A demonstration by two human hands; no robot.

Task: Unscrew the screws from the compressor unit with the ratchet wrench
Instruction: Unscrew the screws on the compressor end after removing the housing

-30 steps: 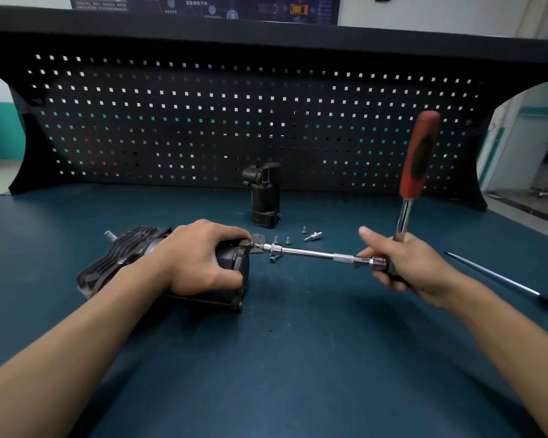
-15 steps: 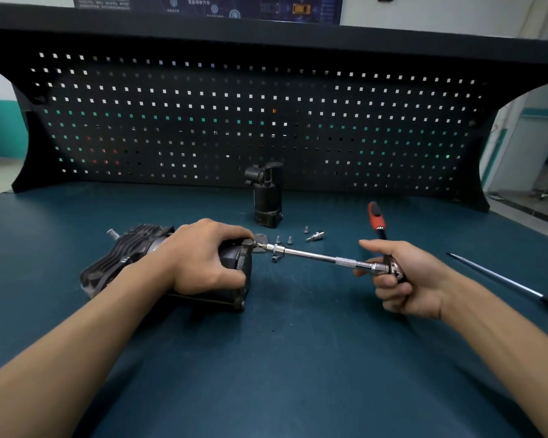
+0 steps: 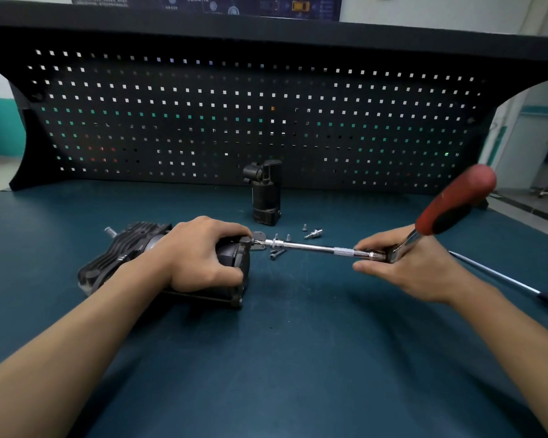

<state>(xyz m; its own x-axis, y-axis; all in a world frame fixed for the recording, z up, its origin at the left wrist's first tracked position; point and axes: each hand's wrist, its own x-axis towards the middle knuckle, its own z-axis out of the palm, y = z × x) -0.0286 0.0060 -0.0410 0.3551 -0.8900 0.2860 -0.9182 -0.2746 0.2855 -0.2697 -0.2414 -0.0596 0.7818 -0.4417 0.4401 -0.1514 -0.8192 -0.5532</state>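
Loosening was in hand: left hand clamped the compressor unit on the worktop, right hand's grip closed round the ratchet wrench, whose extension met a screw; another handle swing seemed due next.

Screwdriver handle cut off at edge

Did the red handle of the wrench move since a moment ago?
Yes. The red handle swung up and to the right. Half a second ago it lay low, pointing toward the pegboard; now it stands above the right hand, in front of the pegboard's right end.
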